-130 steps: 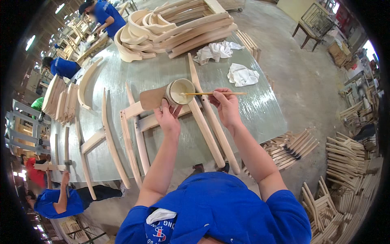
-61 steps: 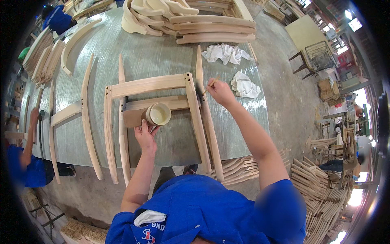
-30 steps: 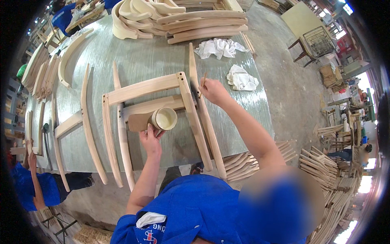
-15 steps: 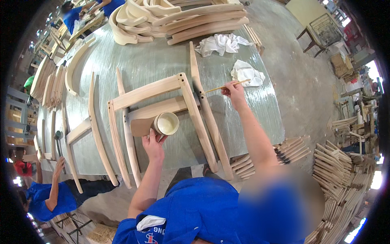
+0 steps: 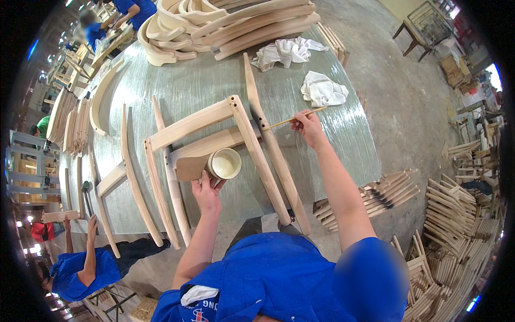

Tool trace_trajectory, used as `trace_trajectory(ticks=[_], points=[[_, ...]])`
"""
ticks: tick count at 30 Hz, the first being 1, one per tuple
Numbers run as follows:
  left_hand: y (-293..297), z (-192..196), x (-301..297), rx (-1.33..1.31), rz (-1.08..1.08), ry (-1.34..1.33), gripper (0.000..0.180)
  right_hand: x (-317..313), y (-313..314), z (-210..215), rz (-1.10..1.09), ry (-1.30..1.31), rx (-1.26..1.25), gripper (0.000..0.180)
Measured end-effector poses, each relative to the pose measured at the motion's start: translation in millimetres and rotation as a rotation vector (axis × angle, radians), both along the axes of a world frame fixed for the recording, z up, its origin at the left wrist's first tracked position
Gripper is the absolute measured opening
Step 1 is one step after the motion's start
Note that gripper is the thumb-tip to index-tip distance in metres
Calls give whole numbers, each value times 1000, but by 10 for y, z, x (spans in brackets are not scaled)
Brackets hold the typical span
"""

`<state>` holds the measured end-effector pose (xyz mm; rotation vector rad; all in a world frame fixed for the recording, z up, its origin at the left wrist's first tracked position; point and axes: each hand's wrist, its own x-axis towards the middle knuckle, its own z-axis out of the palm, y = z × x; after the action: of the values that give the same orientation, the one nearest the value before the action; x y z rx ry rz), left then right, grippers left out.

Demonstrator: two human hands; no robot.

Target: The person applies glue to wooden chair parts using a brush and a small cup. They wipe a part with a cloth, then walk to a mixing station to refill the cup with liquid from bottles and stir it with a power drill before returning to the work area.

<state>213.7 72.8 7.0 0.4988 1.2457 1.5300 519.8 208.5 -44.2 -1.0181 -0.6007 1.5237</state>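
Right arm: we've got it stretched forward over the table point(image 5: 214, 86), forearm long and nearly straight.
Right hand: our right hand point(image 5: 307, 126) is pinched shut on a thin stick point(image 5: 294, 119), fingers together around its near end.
Stick: slim, pale wood, lying almost level, its far tip at the curved leg point(image 5: 271, 145) of the chair frame point(image 5: 204, 119).
Left arm: bent, coming up from below, wrist just short of the cup.
Left hand: our left hand point(image 5: 206, 190) is closed on the near edge of a brown board point(image 5: 189, 167), thumb on top, fingertips touching the cup.
Cup: a small round cup point(image 5: 225, 163) of creamy liquid sits on that board, inside the frame.
Frame: pale bare wood, lying flat mid-table.
Further out: two white rags point(image 5: 323, 90) to the right, stacked curved wooden parts point(image 5: 230, 24) at the far edge.
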Motion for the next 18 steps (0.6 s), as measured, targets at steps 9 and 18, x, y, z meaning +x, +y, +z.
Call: trace_trajectory(ticks=[9, 18], points=[[538, 250, 523, 18, -292, 61, 24, 438, -407, 251, -294, 369, 5, 10], [1755, -273, 2521, -29, -912, 196, 22, 1043, -1490, 73, -727, 599, 12, 28]])
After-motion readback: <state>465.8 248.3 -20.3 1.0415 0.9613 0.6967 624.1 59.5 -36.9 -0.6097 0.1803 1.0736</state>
